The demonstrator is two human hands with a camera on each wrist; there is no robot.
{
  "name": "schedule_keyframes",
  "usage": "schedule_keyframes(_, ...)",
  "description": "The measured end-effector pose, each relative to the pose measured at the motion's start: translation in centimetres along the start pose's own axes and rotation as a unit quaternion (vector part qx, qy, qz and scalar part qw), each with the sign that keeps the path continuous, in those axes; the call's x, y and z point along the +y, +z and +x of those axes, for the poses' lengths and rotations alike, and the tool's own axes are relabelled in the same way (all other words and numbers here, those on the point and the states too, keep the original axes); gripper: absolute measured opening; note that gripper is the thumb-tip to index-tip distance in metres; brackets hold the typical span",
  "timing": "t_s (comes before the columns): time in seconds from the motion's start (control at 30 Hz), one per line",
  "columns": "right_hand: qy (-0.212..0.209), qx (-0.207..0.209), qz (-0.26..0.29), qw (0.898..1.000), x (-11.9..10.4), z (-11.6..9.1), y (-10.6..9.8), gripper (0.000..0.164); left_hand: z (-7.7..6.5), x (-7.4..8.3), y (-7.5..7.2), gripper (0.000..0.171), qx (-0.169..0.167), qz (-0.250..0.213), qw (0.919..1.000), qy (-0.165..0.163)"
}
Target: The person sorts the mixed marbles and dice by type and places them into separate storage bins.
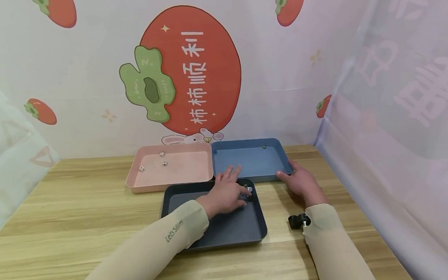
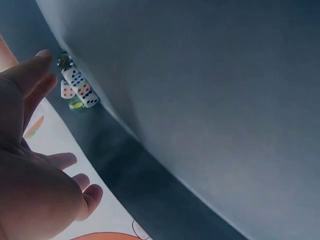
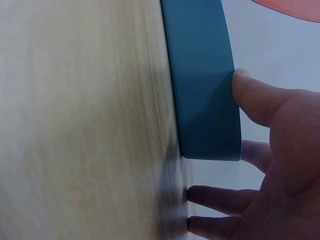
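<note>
My left hand [image 1: 226, 193] reaches over the dark grey tray [image 1: 237, 239] with its fingers spread. Beside its fingers, white dice [image 2: 84, 90] with red and blue dots lie clustered against the tray wall. Two glass marbles touch the cluster: a yellow-green marble [image 2: 76, 104] and a darker marble [image 2: 64, 61]. At the near right corner of the blue tray [image 1: 246, 156], my right hand [image 1: 302, 183] holds the corner, thumb [image 3: 245, 82] at the rim and index finger around the end. Its other fingertips reach down to the wooden table [image 3: 90, 120].
A pink tray [image 1: 183, 176] at the back left holds three white dice. In the blue tray are a small green marble [image 1: 264, 147] and a small blue piece [image 1: 215, 151]. A black device [image 1: 297, 220] sits at the right wrist. A printed backdrop [image 1: 97, 63] stands behind the trays.
</note>
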State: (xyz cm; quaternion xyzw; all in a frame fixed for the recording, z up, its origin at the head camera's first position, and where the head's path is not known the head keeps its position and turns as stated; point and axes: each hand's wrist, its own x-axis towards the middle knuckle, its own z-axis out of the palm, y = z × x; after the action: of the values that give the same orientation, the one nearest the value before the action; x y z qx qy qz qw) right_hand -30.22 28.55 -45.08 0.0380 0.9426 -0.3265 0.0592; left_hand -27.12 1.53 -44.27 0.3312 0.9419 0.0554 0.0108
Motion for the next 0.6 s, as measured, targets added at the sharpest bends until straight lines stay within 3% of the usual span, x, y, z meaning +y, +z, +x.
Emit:
schedule_keyframes(0.37,0.001,-0.001,0.001,1.000,-0.04,0.00,-0.11,0.087,0.73,0.35,0.89,0.030,0.002,0.001,1.0000,0.008)
schedule_keyframes(0.6,0.000,0.003,-0.002,1.000,0.13,0.04,0.02,0.087,0.79,0.58,0.86,0.017,0.000,-0.003,0.9996,0.028)
